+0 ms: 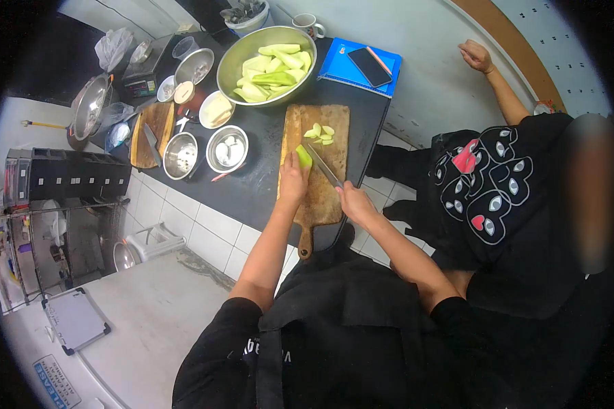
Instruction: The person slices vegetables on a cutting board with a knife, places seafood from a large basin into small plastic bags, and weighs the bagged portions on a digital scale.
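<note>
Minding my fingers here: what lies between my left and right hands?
Head view: a green cut piece, then a silver-bladed knife, over a brown wooden board.

Bare left forearm (pixel 271 236) and bare right forearm (pixel 404 253) extended forward, converging. Bare left hand (pixel 293 180) — back upward, fingers bent, gripping. Bare right hand (pixel 354 203) — curled in a closed grip, apart from the left, slightly nearer the torso.

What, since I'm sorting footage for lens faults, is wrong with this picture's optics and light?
Head view: black, rounded corners; strong wide-angle distortion, with the wire shelf leaning at the edge; a smeared blur over the other person's head; mild sheen on the large bowl; the cutting board fairly clear.
</note>
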`<state>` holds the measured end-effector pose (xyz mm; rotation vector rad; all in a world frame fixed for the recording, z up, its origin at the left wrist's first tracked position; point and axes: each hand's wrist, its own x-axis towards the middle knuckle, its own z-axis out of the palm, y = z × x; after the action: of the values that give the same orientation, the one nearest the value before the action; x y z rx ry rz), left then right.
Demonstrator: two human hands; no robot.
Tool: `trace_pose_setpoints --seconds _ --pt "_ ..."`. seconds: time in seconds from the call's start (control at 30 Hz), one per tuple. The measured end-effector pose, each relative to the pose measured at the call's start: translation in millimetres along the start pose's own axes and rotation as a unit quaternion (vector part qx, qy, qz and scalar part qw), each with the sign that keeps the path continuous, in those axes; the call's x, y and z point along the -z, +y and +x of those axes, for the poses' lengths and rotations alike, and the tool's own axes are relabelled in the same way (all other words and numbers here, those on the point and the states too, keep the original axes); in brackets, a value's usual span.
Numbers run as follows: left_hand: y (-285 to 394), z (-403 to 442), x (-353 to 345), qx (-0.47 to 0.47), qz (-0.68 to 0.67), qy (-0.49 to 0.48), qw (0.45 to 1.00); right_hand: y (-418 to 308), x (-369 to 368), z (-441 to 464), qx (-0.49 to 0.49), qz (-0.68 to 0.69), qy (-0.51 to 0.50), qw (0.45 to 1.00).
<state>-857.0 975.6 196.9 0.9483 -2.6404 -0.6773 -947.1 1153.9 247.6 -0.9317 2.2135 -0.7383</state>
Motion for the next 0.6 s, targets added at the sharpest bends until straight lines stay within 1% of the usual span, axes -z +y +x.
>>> trace_pose_setpoints --seconds 0.1,0.17,0.3,0.37,0.5,0.6 --pt "-3.9 8.5 -0.2 0.013 -0.012 -0.018 1.0 -0.5 -3.5 3.6 0.006 -0.004 -0.011 1.0" --pt "-11.2 9.7 -4.0 -0.014 -0.024 -0.016 0.999 1.4 -6.0 7.2 0.005 -0.004 -0.012 1.0" --pt "-10.4 12.7 1.7 0.016 -0.033 -0.047 0.998 3.7 -8.0 10.0 -0.001 -0.006 -0.019 1.0" --pt "-14.6 13.0 -3.1 -0.006 -0.018 -0.038 0.999 3.3 -8.1 10.9 -0.002 -0.012 -0.023 1.0" --pt "-6.4 13.4 6.1 0.004 -0.03 -0.054 0.998 -1.2 -4.7 9.8 -0.009 -0.008 -0.039 0.999" --pt "-6.3 13.2 2.9 0.026 -0.001 -0.064 0.998 -1.8 -7.5 10.7 -0.009 -0.011 -0.033 0.999"
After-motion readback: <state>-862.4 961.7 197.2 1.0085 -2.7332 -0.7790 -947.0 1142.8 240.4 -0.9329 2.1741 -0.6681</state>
